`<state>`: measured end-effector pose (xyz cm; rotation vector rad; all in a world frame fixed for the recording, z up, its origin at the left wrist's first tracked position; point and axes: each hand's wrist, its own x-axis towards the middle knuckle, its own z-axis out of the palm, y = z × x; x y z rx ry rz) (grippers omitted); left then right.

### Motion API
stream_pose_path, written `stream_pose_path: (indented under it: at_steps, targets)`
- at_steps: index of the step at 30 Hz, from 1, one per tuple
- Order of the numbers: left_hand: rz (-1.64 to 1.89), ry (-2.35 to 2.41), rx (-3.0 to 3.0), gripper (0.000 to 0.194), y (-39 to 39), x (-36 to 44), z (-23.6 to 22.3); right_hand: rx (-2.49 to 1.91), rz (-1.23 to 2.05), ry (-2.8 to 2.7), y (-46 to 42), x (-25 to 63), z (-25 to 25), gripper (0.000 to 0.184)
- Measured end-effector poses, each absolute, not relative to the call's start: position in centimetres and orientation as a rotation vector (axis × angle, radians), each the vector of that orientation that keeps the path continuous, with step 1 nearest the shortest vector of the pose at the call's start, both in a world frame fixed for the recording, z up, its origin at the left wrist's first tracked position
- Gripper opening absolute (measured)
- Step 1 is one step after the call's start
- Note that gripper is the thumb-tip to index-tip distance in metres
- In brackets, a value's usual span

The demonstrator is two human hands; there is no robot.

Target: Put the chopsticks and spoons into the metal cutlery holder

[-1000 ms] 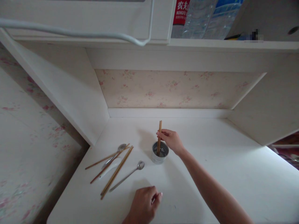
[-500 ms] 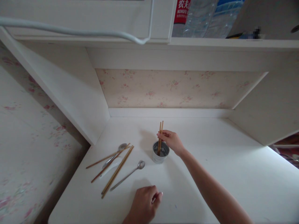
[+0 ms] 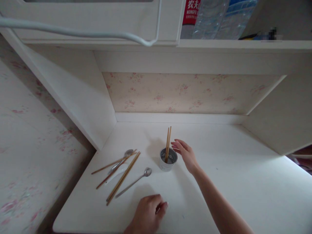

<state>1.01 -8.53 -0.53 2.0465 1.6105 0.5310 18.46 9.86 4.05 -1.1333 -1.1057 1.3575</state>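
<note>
A pair of wooden chopsticks point(image 3: 168, 143) stands upright, leaning in a small perforated grey-white metal cup point(image 3: 166, 166). Just right of its rim, my right hand point(image 3: 186, 153) is open, fingers apart and clear of the chopsticks. My left hand point(image 3: 151, 209) rests in a loose fist near the front of the table, with nothing showing in it. Between it and the pile lies a long-handled metal spoon point(image 3: 134, 183). Further left are another pair of chopsticks point(image 3: 123, 178), a white spoon point(image 3: 117, 173), a metal spoon point(image 3: 128, 152) and two crossed single chopsticks point(image 3: 107, 167).
The white tabletop point(image 3: 214, 195) is bounded by a shelf panel point(image 3: 73, 94) at left and another point(image 3: 280, 120) at right. Overhead runs a shelf with plastic bottles point(image 3: 209, 19), and a white cable point(image 3: 85, 33) hangs in front. Floral wallpaper point(image 3: 170, 92) covers the back.
My right hand has let go of the chopsticks and drawn back to the right; they stay standing in the cup. My left hand has hardly moved.
</note>
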Motion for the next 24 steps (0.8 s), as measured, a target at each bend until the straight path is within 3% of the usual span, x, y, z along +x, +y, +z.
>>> stream_pose_path:
  at_steps: [6,11,15,24]
  targets:
    - [0.477,2.093,1.912,0.028,-6.0,-6.1,3.7,-1.252,1.253,-1.030,5.9,20.6,0.0,0.039]
    - [0.061,2.360,1.928,0.024,-4.8,-10.4,3.3,-1.412,1.100,-1.205,2.6,21.0,-3.4,0.037]
    - [-0.091,2.397,1.886,0.019,-4.9,-10.7,2.1,-1.461,1.026,-1.329,1.8,21.0,-4.0,0.038]
    - [-0.086,2.284,1.764,0.015,-3.0,-10.8,1.6,-1.468,0.994,-1.427,1.9,20.8,-3.9,0.039]
